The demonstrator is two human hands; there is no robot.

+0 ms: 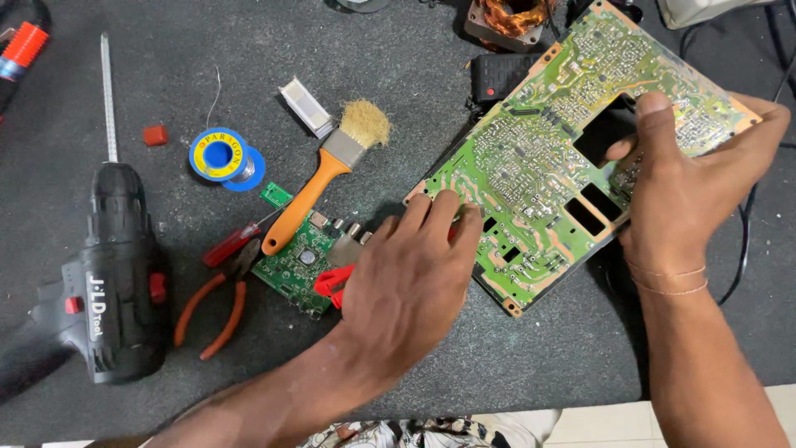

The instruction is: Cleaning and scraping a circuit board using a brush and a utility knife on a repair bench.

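Big green circuit board [531, 174] sitting tilted across the right half of the dark speckled tabletop [414, 75], solder side up, lower corner resting on the surface. Right hand [688, 191] clamped on the board's far right edge, thumb pressed down on top next to a rectangular cutout, other fingers wrapped underneath and mostly hidden. Left hand [406, 282] lying palm down at the board's lower-left corner, fingers spread loose and fingertips resting on the board edge, not pinching anything as far as can be seen. Something red [332, 284] poking out from under that hand, can't tell what it is. Just left of that, a smaller green circuit board [294, 265] with a few metal connectors along one side. Orange-handled brush [327, 170] lying diagonally above it, bristles pointing up-right. Orange-handled pliers [217, 300] and a red screwdriver [232, 243] right beside the small board. Spool of solder wire [218, 155] with a blue and yellow label further up, small red cap [155, 134] to its left. Black cordless drill [112, 265] with a long bit laid out along the far left. Copper-wound coil [506, 18] near the top edge, behind the big board.
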